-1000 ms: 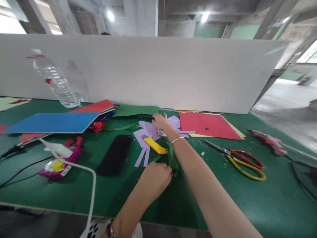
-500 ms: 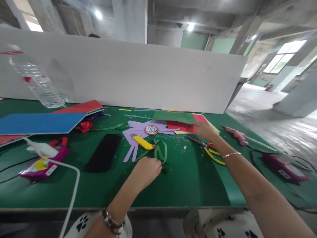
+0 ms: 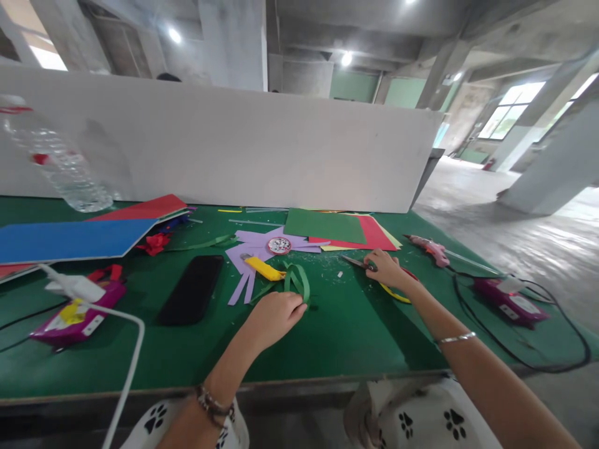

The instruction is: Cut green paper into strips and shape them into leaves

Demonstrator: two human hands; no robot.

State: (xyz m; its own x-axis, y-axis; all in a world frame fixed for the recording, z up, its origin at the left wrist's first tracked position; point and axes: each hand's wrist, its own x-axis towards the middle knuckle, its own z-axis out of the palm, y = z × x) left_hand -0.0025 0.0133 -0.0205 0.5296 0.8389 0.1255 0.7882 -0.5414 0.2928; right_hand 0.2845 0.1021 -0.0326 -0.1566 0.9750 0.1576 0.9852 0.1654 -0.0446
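My left hand point(image 3: 281, 317) is closed around curled green paper strips point(image 3: 299, 280) near the middle of the table. Just beyond it lies a yellow-handled utility knife point(image 3: 265, 268), beside cut purple paper strips point(image 3: 243, 234) and a small round speckled dish point(image 3: 279, 245). At the right, my right hand point(image 3: 386, 269) grips the scissors point(image 3: 354, 261), which lie on the table. Their metal blades point left, and the yellow handle shows under the wrist. The palm hides the pivot and part of the handles.
Green card point(image 3: 322, 226) overlaps red card point(image 3: 379, 236) at the back. A pink glue gun point(image 3: 430, 249) and a purple cased device point(image 3: 510, 302) with a cable lie right. A phone point(image 3: 193, 290), blue board point(image 3: 75, 240) and bottle point(image 3: 70, 168) are left. A white panel point(image 3: 234, 143) stands behind.
My right hand has let go of the green card, which now lies flat on the red card, and has come down onto the scissors. My left hand stays on the green strips.
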